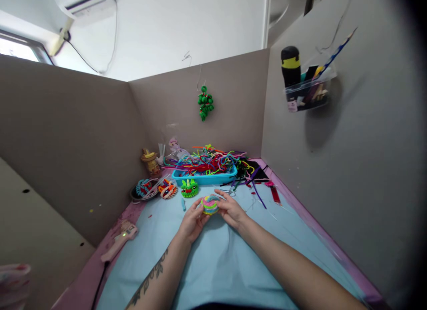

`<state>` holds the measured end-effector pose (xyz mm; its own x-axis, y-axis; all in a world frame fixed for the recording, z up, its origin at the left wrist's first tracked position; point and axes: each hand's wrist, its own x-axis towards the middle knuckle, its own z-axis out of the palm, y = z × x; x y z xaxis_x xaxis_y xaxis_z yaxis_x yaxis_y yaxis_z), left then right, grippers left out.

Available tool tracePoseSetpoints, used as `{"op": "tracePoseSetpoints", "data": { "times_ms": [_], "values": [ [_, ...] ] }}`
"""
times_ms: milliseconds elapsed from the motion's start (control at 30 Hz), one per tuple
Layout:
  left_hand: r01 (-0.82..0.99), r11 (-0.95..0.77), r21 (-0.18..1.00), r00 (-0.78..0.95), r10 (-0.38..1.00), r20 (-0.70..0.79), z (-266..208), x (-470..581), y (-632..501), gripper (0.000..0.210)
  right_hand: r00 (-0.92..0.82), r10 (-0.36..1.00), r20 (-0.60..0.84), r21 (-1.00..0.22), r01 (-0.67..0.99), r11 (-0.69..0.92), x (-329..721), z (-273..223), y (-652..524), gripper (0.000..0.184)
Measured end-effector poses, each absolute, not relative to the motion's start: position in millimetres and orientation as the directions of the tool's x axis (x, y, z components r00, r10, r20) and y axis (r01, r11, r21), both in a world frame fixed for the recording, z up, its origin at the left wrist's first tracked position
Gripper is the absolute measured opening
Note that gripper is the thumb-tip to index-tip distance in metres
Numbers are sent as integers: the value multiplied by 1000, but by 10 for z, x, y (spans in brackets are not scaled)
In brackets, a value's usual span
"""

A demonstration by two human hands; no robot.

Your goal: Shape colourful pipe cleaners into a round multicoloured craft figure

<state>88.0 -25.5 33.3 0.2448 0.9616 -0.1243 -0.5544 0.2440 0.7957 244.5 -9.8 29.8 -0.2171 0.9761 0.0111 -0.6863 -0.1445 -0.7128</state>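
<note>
Between my two hands is a small round coil of pipe cleaners [210, 205], striped in pink, yellow and blue. My left hand [194, 222] grips its left side with the fingers curled round the edge. On the other side, my right hand [231, 208] pinches the coil's right edge, one finger raised away from it. Just beyond sits a green pipe-cleaner animal head [190, 188] with eyes and a red mouth. A short blue piece [183, 205] lies on the cloth left of my hands. Scissors [230, 191] rest behind my right hand.
A blue tray [213, 179] heaped with pipe cleaners stands at the back. Orange [167, 189] and blue woven pieces lie left, the blue one in a dark bowl [136, 195]. A glue gun [120, 242] with a cord lies at left. Grey panels [200, 132] enclose the table.
</note>
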Motion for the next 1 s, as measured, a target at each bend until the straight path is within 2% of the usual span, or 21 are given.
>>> {"op": "tracePoseSetpoints", "data": {
  "times_ms": [167,300,400,467,533,600,667,700,767,900,1000],
  "values": [
    [-584,203,786,250,966,-64,297,914,-257,50,-281,959,33,-716,-676,-173,2440,319,-145,60],
    [-537,219,815,230,967,-108,353,852,-231,45,-250,968,36,-730,-667,-145,2467,283,-118,63],
    [-537,146,831,109,989,-103,512,604,-175,36,-197,980,20,-722,-681,-122,2515,257,-61,63],
    [-518,-19,855,-96,995,-36,618,371,-116,33,-169,986,4,-711,-693,-117,2541,245,-28,63],
    [-346,-46,937,-198,980,-25,670,162,-35,35,-156,988,-12,-710,-695,-118,2549,241,-13,63],
    [18,-14,1000,-245,969,18,647,44,64,35,-164,986,-29,-718,-683,-135,2535,247,-22,63],
    [365,-13,931,-255,960,114,567,34,173,35,-185,982,-45,-731,-664,-159,2508,264,-52,63],
    [471,-6,882,-247,959,138,518,60,226,37,-197,979,-53,-740,-651,-171,2493,276,-72,63],
    [549,9,836,-237,961,146,429,131,319,40,-218,974,-65,-763,-618,-190,2469,301,-115,64],
    [447,25,894,-292,949,120,354,148,413,35,-231,971,-64,-815,-549,-184,2447,319,-174,65],
    [444,40,895,-277,956,95,390,72,382,33,-235,970,-63,-853,-493,-174,2425,272,-164,64]
  ]
}}
